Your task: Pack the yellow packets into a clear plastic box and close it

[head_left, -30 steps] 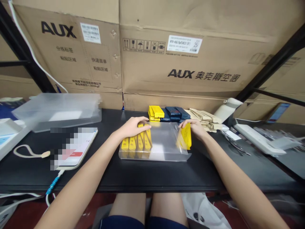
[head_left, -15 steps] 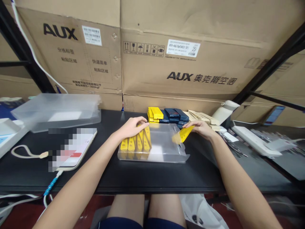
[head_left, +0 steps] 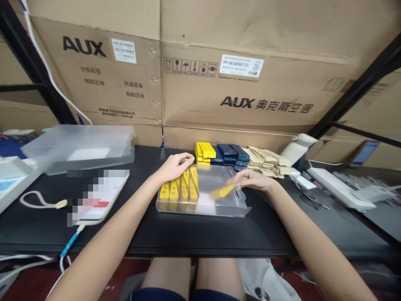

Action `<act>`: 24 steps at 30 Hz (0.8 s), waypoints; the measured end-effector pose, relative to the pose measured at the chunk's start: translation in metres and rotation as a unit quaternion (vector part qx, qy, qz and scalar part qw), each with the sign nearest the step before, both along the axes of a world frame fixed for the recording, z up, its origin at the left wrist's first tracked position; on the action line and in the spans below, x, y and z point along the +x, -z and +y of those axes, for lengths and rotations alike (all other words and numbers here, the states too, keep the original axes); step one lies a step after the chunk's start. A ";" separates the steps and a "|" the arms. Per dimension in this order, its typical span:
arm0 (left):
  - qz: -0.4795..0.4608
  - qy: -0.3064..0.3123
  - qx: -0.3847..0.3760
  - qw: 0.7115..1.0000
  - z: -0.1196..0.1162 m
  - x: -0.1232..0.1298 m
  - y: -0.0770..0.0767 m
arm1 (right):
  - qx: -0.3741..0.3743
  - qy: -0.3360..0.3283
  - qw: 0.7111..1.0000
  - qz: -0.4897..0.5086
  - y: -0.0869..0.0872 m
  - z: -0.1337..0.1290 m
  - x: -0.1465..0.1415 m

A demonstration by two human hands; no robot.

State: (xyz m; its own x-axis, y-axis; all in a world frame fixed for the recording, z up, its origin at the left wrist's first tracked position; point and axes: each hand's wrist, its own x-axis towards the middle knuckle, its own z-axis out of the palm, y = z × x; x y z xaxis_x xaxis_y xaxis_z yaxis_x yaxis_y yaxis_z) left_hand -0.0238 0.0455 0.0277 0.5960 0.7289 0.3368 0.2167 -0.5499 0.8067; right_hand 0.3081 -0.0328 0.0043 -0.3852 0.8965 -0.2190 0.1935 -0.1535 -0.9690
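Observation:
A clear plastic box (head_left: 216,207) lies on the black table, its open flap end to the right. Several yellow packets (head_left: 184,192) stand side by side inside its left part. My left hand (head_left: 176,168) is closed at the box's back left edge, thumb and fingers together against the clear plastic. My right hand (head_left: 254,180) pinches another yellow packet (head_left: 224,191) at its right end. That packet reaches through the box's open end and is slightly blurred; my right fingertips are partly inside the opening.
Behind the box sit stacks of yellow packets (head_left: 205,150), dark blue packets (head_left: 230,154) and beige packets (head_left: 266,159). A cream bottle (head_left: 297,149) leans at the back right, near a white power strip (head_left: 340,189). Left are a phone (head_left: 109,196) and clear empty boxes (head_left: 84,146).
My right hand has moved left, carrying the yellow packet from the box's open end further inside. My left hand stays at the back left edge.

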 end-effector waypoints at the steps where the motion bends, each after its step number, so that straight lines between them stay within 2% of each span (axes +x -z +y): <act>1: -0.037 -0.002 -0.039 0.999 0.002 0.001 0.000 | -0.002 -0.011 1.000 0.007 0.002 0.001 -0.002; 4: -0.187 -0.034 -0.174 0.966 0.012 0.000 0.000 | -0.001 -0.026 0.999 0.020 0.005 0.001 -0.007; 6: -0.259 -0.078 -0.206 0.940 0.020 -0.005 0.003 | -0.011 -0.023 0.999 0.022 0.005 -0.001 -0.008; 7: -0.261 -0.105 -0.197 0.939 0.024 -0.008 0.005 | -0.018 -0.017 0.999 0.025 0.004 -0.002 -0.009; 9: -0.203 -0.113 -0.213 0.949 0.030 -0.014 0.012 | -0.026 0.010 0.999 0.039 0.003 -0.003 -0.011; 11: -0.151 -0.050 -0.284 0.945 0.033 -0.018 0.021 | -0.020 0.031 0.999 0.040 0.002 -0.003 -0.015; 14: -0.134 0.019 -0.335 0.933 0.035 -0.019 0.030 | 0.011 0.060 0.998 0.013 0.001 -0.003 -0.023; 24: -0.105 0.023 -0.345 0.932 0.036 -0.011 0.035 | 0.128 0.134 0.983 0.004 0.008 0.004 -0.048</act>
State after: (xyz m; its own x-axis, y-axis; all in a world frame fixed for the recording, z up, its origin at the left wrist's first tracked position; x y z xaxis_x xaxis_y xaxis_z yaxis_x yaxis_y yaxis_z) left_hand -0.0351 0.0819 -0.0073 0.6062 0.7902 -0.0897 0.0030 0.1105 0.9939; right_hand 0.2604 -0.0291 -0.0040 -0.1279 0.9914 0.0291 0.1723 0.0511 -0.9837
